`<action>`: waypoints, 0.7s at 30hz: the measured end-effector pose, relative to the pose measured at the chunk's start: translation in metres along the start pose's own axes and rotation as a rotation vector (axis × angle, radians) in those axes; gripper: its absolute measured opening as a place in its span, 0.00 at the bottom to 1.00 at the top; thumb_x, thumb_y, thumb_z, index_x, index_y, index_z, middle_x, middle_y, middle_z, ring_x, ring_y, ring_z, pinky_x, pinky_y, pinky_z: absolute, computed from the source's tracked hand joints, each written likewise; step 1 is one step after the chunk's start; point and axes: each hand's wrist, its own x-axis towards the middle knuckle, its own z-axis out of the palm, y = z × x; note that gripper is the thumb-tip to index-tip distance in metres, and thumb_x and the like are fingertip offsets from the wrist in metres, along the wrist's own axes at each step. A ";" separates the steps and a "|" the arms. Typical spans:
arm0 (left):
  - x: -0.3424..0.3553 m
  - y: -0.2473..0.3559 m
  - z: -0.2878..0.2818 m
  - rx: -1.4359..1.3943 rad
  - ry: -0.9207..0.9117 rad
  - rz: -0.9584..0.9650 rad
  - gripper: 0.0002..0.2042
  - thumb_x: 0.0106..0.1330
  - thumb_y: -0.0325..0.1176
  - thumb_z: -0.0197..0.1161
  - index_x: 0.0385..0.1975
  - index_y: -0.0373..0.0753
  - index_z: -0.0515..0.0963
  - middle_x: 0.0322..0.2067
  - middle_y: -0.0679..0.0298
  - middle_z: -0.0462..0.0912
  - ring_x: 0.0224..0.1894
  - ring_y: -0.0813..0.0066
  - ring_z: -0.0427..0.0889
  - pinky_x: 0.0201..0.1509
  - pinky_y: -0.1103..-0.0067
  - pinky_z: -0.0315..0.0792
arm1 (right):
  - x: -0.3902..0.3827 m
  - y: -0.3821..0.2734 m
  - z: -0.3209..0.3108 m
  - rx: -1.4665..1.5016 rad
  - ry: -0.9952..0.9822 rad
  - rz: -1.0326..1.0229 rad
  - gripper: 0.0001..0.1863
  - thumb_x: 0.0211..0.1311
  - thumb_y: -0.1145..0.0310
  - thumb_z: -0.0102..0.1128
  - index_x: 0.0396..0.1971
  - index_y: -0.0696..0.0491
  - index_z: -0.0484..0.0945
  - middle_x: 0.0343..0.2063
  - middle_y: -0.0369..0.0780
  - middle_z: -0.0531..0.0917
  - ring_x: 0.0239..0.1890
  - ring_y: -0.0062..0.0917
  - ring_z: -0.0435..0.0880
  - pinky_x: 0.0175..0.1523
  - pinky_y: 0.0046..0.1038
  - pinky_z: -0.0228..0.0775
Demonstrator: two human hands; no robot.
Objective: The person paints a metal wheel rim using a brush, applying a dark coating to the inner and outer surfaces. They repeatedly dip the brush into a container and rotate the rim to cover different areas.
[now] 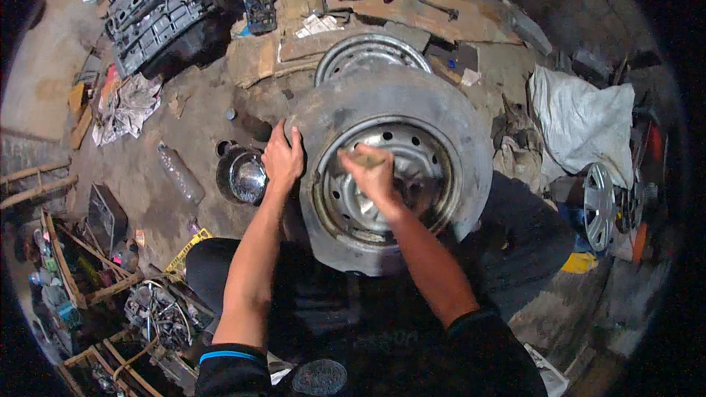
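Observation:
A dusty grey tyre (401,95) on a silvery steel wheel rim (346,202) stands tilted between my legs. My left hand (283,154) rests against the tyre's left side, fingers stretched out and thumb apart. Over the rim's face, left of its centre, my right hand (371,173) is closed. Motion blur smears its fingers, and a tan patch shows at them; I cannot make out what it is. Just left of my left hand sits a dark round pan (243,174) with shiny liquid in it.
Behind the tyre lies another steel rim (371,51). A plastic bottle (180,173) lies on the floor at left. An engine block (158,11) stands far left, a white sack (585,121) and an alloy wheel (599,206) at right. Wooden crates (88,290) hold parts near left.

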 end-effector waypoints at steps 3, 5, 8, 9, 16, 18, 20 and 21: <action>-0.003 0.006 0.002 0.008 -0.032 -0.015 0.27 0.71 0.50 0.46 0.59 0.33 0.70 0.55 0.44 0.76 0.56 0.44 0.75 0.59 0.60 0.69 | -0.008 0.004 0.001 0.101 -0.128 0.009 0.14 0.50 0.68 0.75 0.15 0.55 0.78 0.13 0.36 0.80 0.17 0.16 0.75 0.24 0.26 0.67; -0.002 -0.001 0.002 0.007 -0.009 -0.006 0.27 0.71 0.50 0.47 0.59 0.33 0.70 0.55 0.44 0.76 0.56 0.44 0.76 0.58 0.60 0.69 | 0.021 -0.009 -0.007 0.042 -0.203 0.111 0.14 0.50 0.69 0.74 0.15 0.56 0.77 0.13 0.36 0.80 0.16 0.16 0.75 0.24 0.26 0.67; -0.004 -0.011 -0.003 0.007 0.003 -0.001 0.27 0.71 0.50 0.47 0.59 0.33 0.70 0.54 0.43 0.77 0.55 0.43 0.76 0.58 0.58 0.69 | 0.047 -0.019 -0.023 -0.035 -0.114 0.086 0.13 0.54 0.64 0.71 0.18 0.55 0.80 0.15 0.36 0.81 0.16 0.17 0.77 0.23 0.27 0.67; -0.009 -0.013 -0.006 0.018 -0.010 -0.020 0.27 0.71 0.50 0.47 0.59 0.33 0.70 0.54 0.43 0.77 0.55 0.43 0.76 0.58 0.57 0.69 | 0.035 -0.007 -0.022 -0.413 -0.145 -0.303 0.13 0.54 0.62 0.72 0.20 0.55 0.81 0.17 0.36 0.82 0.18 0.18 0.78 0.24 0.27 0.68; -0.006 -0.005 -0.005 -0.005 -0.007 -0.004 0.28 0.71 0.51 0.48 0.59 0.33 0.70 0.55 0.44 0.76 0.55 0.44 0.77 0.57 0.57 0.70 | 0.022 0.001 -0.011 0.096 -0.177 0.291 0.14 0.49 0.66 0.75 0.15 0.54 0.77 0.17 0.34 0.81 0.19 0.22 0.77 0.31 0.28 0.71; -0.007 -0.012 -0.008 -0.004 0.020 -0.002 0.28 0.71 0.51 0.48 0.59 0.32 0.69 0.55 0.45 0.76 0.55 0.44 0.77 0.57 0.57 0.70 | 0.052 -0.026 -0.042 0.000 -0.059 0.293 0.12 0.49 0.67 0.75 0.16 0.54 0.80 0.17 0.35 0.82 0.19 0.20 0.77 0.28 0.27 0.69; -0.003 -0.006 0.000 -0.010 0.043 0.037 0.29 0.71 0.51 0.48 0.59 0.32 0.69 0.55 0.45 0.76 0.55 0.44 0.77 0.57 0.57 0.71 | 0.051 -0.009 -0.051 -0.001 0.054 0.260 0.11 0.50 0.68 0.74 0.17 0.54 0.80 0.18 0.35 0.83 0.20 0.19 0.78 0.30 0.27 0.71; 0.001 -0.005 0.002 -0.014 0.047 0.049 0.28 0.71 0.51 0.47 0.59 0.32 0.69 0.55 0.45 0.77 0.55 0.45 0.77 0.57 0.57 0.71 | 0.040 -0.004 -0.046 -0.048 0.050 0.236 0.11 0.50 0.67 0.74 0.18 0.54 0.81 0.18 0.35 0.83 0.21 0.20 0.79 0.31 0.27 0.72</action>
